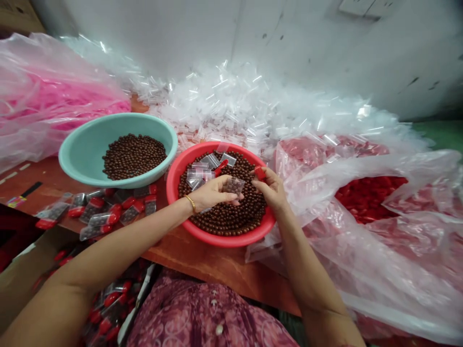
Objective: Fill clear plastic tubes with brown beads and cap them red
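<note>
A narrow bare strip of tabletop at the near edge fronts the red basin, over whose brown beads the left hand curls around a clear filled container and the right hand pinches a red cap, hemmed by a teal basin left, plastic bag right and heaped clear containers far.

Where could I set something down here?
Bare reddish tabletop shows in front of the round red plastic basin and near-left of the round teal plastic basin. Clear plastic containers crowd the back; a translucent plastic bag of red pieces crowds the right.
</note>
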Motion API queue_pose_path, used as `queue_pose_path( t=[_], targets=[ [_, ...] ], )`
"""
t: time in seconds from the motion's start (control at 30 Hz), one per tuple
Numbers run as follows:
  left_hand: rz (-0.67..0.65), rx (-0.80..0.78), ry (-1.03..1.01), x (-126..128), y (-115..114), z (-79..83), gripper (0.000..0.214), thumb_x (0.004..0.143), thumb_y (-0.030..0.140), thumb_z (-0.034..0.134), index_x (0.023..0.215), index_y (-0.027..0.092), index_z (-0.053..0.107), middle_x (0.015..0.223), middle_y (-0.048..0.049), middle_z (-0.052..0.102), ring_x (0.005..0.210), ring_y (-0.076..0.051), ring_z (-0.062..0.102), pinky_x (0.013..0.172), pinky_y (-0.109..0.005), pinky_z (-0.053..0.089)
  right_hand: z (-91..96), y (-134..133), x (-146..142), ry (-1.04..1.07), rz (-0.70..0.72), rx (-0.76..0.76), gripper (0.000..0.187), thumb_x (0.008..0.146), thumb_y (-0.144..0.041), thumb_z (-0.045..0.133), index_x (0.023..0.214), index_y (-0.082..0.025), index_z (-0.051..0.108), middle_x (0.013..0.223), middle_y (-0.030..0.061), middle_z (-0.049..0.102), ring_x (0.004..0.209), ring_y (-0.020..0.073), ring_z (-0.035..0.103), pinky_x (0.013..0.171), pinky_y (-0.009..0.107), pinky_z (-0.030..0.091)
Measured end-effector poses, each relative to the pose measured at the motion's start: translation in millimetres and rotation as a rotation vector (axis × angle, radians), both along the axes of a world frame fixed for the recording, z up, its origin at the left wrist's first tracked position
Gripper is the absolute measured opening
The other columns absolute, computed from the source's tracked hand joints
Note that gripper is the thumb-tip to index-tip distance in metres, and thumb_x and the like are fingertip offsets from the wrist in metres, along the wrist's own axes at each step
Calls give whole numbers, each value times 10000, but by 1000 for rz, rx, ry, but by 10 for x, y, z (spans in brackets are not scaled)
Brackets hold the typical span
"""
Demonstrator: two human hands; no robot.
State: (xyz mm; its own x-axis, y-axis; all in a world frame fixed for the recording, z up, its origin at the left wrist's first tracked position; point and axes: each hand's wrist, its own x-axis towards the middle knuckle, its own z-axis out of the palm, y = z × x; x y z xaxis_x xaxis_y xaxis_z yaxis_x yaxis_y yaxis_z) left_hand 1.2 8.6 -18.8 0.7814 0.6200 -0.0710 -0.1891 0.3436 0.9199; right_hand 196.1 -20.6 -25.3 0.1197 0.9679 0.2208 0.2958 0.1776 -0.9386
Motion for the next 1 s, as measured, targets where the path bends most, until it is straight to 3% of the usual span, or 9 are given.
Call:
queue_pose_path(
  t=[0.13, 0.27, 0.37, 0.5, 0.63, 0.83, 1.0],
  targets=[
    [-36, -9, 36, -7, 33, -14, 365, 623, 242, 782, 860, 125, 530, 796, -19, 633, 787, -122, 621, 720, -267, 508, 120, -78, -55, 44, 162, -44, 228, 698, -320, 598, 906, -227, 592, 567, -52, 465, 501, 113, 420, 528, 268, 357],
    [-169, -44, 49, -34, 39, 12, 323, 654, 241, 740, 871, 130, 527, 773, -20, 632, 739, -126, 619, 678, -277, 520, 270, -77, -131, -38, 319, -25, 218, 707, -318, 638, 899, -215, 627, 768, 2, 628, 697, 155, 573, 677, 297, 452],
    [-203, -81, 36, -61, 39, 37, 328, 665, 267, 719, 893, 141, 519, 762, -17, 635, 697, -123, 621, 645, -270, 518, 323, -48, -169, -106, 398, 6, 197, 749, -339, 627, 890, -202, 641, 857, 32, 674, 803, 176, 614, 761, 313, 469],
    [-213, -98, -1, -76, 57, 47, 341, 666, 305, 710, 888, 150, 503, 750, -12, 642, 598, -96, 609, 585, -225, 487, 319, -40, -186, -140, 339, 62, 213, 770, -394, 623, 861, -202, 639, 823, 39, 675, 778, 172, 615, 740, 312, 475],
    [-216, -72, 9, -73, 65, 60, 343, 672, 314, 705, 896, 152, 502, 756, -14, 645, 580, -87, 602, 579, -218, 479, 315, -73, -184, -117, 303, 58, 254, 727, -441, 668, 727, -203, 582, 664, -1, 587, 599, 123, 535, 594, 271, 441],
    [-134, 21, 48, -62, 48, 89, 309, 695, 295, 665, 910, 142, 505, 727, 12, 612, 547, -61, 566, 551, -198, 459, 201, -98, -125, 99, 256, -136, 348, 684, -492, 688, 713, -214, 481, 519, -75, 422, 400, 69, 389, 408, 223, 320],
    [-12, 142, 138, -8, 32, 47, 231, 722, 196, 626, 892, 141, 481, 667, 57, 556, 495, -34, 517, 512, -174, 432, 139, -96, -114, 190, 122, -329, 381, 779, -567, 474, 897, -212, 546, 535, -78, 353, 387, 78, 314, 347, 227, 345]
  ],
)
